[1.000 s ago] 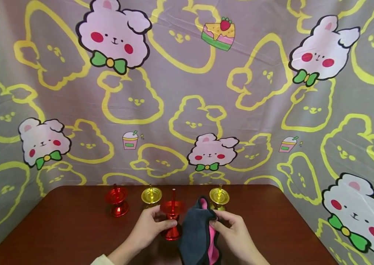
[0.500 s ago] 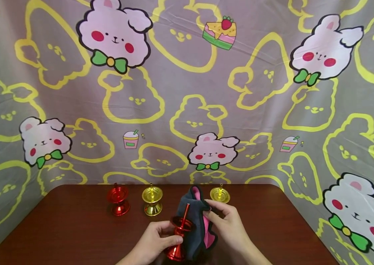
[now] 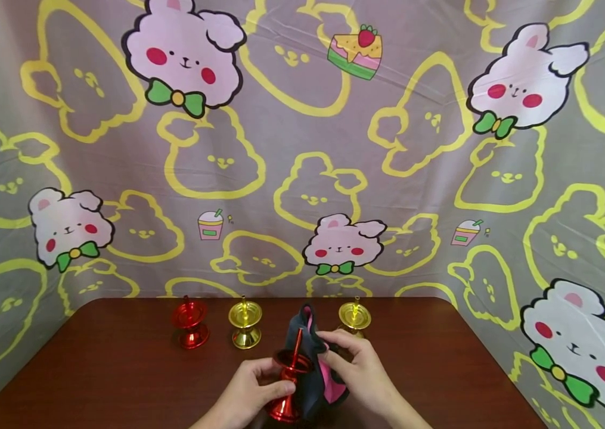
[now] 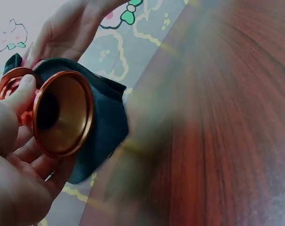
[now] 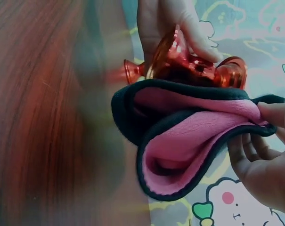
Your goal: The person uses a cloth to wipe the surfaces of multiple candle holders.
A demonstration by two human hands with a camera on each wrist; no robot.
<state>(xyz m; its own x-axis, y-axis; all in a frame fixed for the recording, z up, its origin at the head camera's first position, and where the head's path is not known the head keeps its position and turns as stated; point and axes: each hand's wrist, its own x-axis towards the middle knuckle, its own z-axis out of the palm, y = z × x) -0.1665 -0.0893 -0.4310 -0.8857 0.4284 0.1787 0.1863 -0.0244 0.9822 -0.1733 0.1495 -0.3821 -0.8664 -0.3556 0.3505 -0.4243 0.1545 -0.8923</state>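
My left hand (image 3: 248, 390) grips a shiny red metal candle holder (image 3: 286, 408) by its stem, the spike leaning slightly right. In the left wrist view its hollow base (image 4: 62, 117) faces the camera. My right hand (image 3: 363, 372) pinches the upper edge of a cloth (image 3: 332, 384), dark grey outside and fuzzy pink inside. The cloth hangs in loose folds right beside the candle holder, which overlaps it in the head view. From the right wrist, the pink lining (image 5: 189, 134) shows between dark bound edges, with the red holder (image 5: 173, 63) just behind.
Behind the hands on the brown wooden table (image 3: 93, 369) stand another red candle holder (image 3: 192, 325) at left and a gold one (image 3: 245, 322) beside it. A second gold candle holder (image 3: 354, 316) is partly hidden by my right hand. A patterned curtain (image 3: 281, 179) surrounds the table.
My left hand has brought the red candle holder closer to me and tilted it, in front of the cloth. My right hand has shifted left with the cloth, which now looks narrower.
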